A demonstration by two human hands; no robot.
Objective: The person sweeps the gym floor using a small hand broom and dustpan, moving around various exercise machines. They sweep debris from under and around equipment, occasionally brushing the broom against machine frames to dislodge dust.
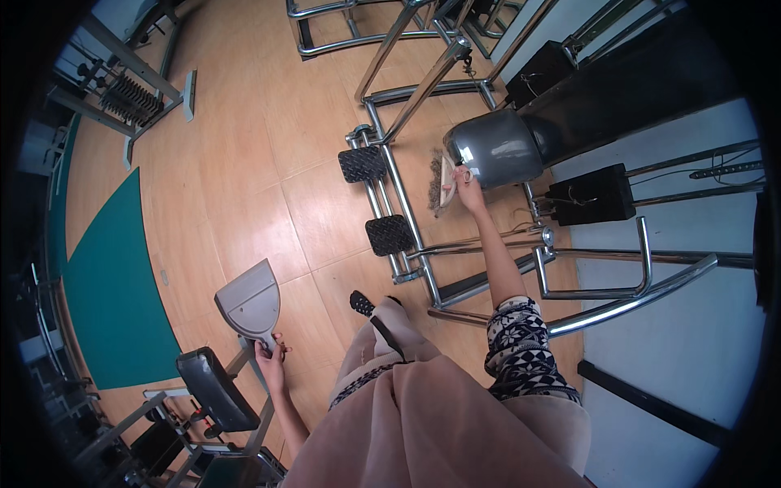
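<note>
My left hand (272,360) grips the handle of a grey plastic dustpan (251,299), held out to my left over the floor. Stretched forward on the right, my right hand (468,189) holds a hand brush (447,182) with a pale back and greyish bristles. The brush is beside the front of a black padded seat (497,146) on a chrome exercise machine. Its bristles point left, toward the machine's frame; whether they touch anything cannot be told.
Two black textured foot plates (362,164) sit on the chrome frame (399,189). A green mat (116,299) lies on the tan tiled floor (244,165) at left. A black-padded bench (218,388) stands near my left arm. Black blocks (590,194) and a white wall (647,348) are at right.
</note>
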